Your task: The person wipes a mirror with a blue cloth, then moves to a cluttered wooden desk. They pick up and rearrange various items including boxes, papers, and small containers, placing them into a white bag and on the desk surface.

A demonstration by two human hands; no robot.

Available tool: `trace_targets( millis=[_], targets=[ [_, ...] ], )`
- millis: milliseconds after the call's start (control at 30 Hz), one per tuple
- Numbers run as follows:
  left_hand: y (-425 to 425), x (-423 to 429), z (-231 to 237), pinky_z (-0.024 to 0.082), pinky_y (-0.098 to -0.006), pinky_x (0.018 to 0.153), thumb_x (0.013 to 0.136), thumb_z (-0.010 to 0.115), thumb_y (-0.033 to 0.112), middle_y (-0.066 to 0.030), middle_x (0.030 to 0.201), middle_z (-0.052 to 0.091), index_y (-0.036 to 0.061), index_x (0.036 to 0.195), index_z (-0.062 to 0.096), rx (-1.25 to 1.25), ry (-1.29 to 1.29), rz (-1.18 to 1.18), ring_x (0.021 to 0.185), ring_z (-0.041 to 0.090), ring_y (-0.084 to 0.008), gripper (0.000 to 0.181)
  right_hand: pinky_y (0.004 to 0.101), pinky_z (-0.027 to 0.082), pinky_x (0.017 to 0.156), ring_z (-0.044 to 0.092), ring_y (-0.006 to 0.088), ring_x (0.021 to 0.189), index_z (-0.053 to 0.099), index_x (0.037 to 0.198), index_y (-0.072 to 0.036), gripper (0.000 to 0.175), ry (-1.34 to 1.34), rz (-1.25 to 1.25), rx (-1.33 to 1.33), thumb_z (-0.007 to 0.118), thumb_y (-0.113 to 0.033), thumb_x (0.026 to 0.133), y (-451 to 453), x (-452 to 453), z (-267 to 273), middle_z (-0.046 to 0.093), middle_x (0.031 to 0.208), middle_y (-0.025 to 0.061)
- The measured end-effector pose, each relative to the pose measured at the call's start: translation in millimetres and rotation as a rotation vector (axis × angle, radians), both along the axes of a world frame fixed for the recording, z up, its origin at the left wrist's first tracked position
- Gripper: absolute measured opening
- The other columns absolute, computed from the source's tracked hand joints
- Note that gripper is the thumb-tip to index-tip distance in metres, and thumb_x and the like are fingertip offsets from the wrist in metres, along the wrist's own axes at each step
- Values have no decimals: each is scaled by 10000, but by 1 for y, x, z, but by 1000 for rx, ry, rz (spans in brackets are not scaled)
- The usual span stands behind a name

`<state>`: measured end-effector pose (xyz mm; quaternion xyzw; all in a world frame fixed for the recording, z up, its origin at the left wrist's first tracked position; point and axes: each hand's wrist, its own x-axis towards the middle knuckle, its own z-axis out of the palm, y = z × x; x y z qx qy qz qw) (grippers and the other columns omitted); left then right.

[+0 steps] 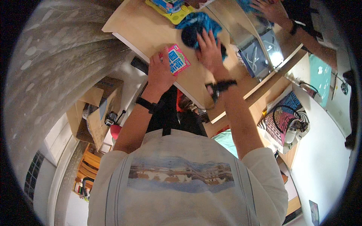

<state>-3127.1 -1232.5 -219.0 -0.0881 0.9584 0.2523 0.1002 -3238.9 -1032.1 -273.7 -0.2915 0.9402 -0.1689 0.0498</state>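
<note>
My left hand point(161, 66) grips a small pink box point(180, 60) with blue and white printed writing, at the near edge of the wooden tabletop point(147, 34). My right hand point(210, 53), slightly blurred, lies with fingers apart over a crumpled blue and black thing point(195, 31), perhaps cloth or a soft bag. Whether its fingertips press or pinch it cannot be made out. Dark straps or cords point(213, 91) lie below my right wrist, partly hidden by it.
A yellow-green tray or board point(181, 17) with a colourful packet point(167, 5) lies at the far edge. To the right stands a mirror point(241, 31) reflecting an arm. A patterned bag point(282, 121) sits further right, an open cardboard box point(93, 113) lower left, a curtain point(56, 56) left.
</note>
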Motion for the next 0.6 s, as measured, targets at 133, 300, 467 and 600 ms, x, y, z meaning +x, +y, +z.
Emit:
trace_targets(
  millis=[133,300,467,600],
  targets=[
    [-12,11,-1,340,-547,1086,617,864,198,-261,1342,426,-3,1484,231,91,-17,118,1224,415,-453,1092,616,184,1173,250,361,1476,489,1422,-85,642,-205,84,166,657,-157,807,11,75,17,312,1578,145],
    [-56,42,3,346,-527,1071,634,853,209,-279,1299,426,-1,1479,235,150,99,231,1199,430,-446,1067,596,244,1154,295,356,1454,502,1401,-59,583,-101,211,106,625,-183,845,-37,63,7,368,1538,166],
    [-104,66,6,360,-461,1102,618,903,240,-209,1372,430,13,1501,217,182,136,428,1272,446,-332,1142,559,301,1131,364,339,1410,499,1405,-75,547,-16,268,-58,595,-244,893,-153,-1,-6,419,1500,158],
    [-124,71,7,412,-416,1069,612,912,211,-169,1396,427,4,1505,213,365,204,576,1250,479,-274,1153,557,259,1154,374,321,1400,498,1421,-109,583,69,219,-51,613,-319,890,-224,-24,-5,430,1502,133]
  ],
)
